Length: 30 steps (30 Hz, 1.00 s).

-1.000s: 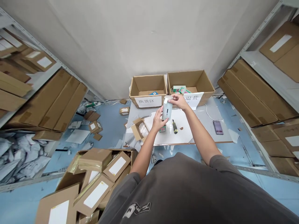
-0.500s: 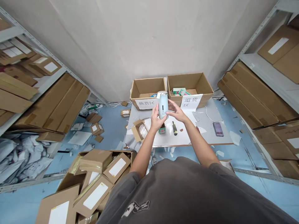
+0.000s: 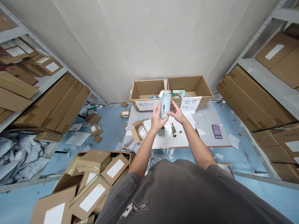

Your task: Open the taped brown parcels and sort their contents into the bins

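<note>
A pale blue tumbler (image 3: 165, 104) with a silvery lid and dark lettering is held up nearly upright over the table. My left hand (image 3: 158, 119) wraps its left side and lower part. My right hand (image 3: 177, 114) grips it from the right, with the thumb across the front. On the table below lie a small green box (image 3: 161, 131), partly behind my left wrist, and a black and yellow utility knife (image 3: 174, 130). An opened small carton (image 3: 136, 133) with white wrapping inside stands left of my left forearm.
Two open cardboard boxes with paper signs, the left box (image 3: 147, 84) and the right box (image 3: 205, 88), stand at the table's back. A pixelated purple item (image 3: 217, 132) lies at right. A large bin of parcels (image 3: 94, 161) is at lower left; loaded shelves (image 3: 257, 99) flank both sides.
The tumbler has shifted slightly to the right and tilted a little, with both hands staying on it. The camera view has moved slightly.
</note>
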{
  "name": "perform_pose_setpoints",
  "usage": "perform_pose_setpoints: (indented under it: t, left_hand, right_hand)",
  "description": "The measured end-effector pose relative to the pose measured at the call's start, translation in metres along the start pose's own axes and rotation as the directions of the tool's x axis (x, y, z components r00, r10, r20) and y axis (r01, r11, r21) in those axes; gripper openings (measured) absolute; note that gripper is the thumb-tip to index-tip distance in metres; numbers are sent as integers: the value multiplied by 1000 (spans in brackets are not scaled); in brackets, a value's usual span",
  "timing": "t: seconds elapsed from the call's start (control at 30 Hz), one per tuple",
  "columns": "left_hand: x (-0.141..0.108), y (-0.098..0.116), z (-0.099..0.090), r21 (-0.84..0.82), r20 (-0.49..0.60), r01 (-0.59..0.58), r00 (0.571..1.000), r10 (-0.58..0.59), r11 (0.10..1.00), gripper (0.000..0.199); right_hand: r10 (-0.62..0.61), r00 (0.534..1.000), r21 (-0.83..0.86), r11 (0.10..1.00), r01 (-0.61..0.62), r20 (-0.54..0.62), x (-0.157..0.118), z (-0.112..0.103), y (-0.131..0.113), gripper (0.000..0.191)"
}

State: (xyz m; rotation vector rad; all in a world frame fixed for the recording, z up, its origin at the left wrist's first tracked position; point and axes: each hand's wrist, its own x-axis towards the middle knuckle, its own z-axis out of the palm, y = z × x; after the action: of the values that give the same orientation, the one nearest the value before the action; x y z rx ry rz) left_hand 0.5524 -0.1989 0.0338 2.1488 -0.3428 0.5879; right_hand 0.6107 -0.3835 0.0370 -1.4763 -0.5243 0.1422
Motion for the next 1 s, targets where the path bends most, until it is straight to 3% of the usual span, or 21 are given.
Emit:
perform_pose_setpoints:
  t: [0.1, 0.3, 0.47, 0.63, 0.73, 0.83, 1.0]
  left_hand:
    - [1, 1, -1, -61, 18, -7, 1000, 8, 998, 105]
    - [6, 0, -4, -63, 27, 27, 999, -25, 998, 113]
    - [7, 2, -11, -154, 80, 2, 997, 11, 988, 105]
    - [7, 10, -11, -51, 46, -4, 999, 6, 999, 116]
    - [7, 11, -11, -87, 32, 7, 999, -4, 996, 113]
    - [5, 11, -12, -140, 70, -14, 997, 24, 990, 109]
    - [5, 15, -12, -46, 56, -41, 997, 44, 998, 115]
  right_hand:
    - [1, 998, 16, 1000, -2, 57, -1, 1, -3, 116]
    - [-17, 999, -14, 1000, 16, -47, -2, 5, -5, 122]
    - [-70, 997, 2, 998, 70, 43, -6, 4, -15, 117]
    - [-56, 998, 5, 998, 56, 39, -7, 8, -13, 121]
    - [-57, 998, -14, 998, 57, 0, -8, 9, -13, 124]
    - [-78, 996, -24, 997, 79, 31, -9, 7, -19, 124]
    - [-77, 997, -50, 996, 77, -2, -11, 9, -22, 121]
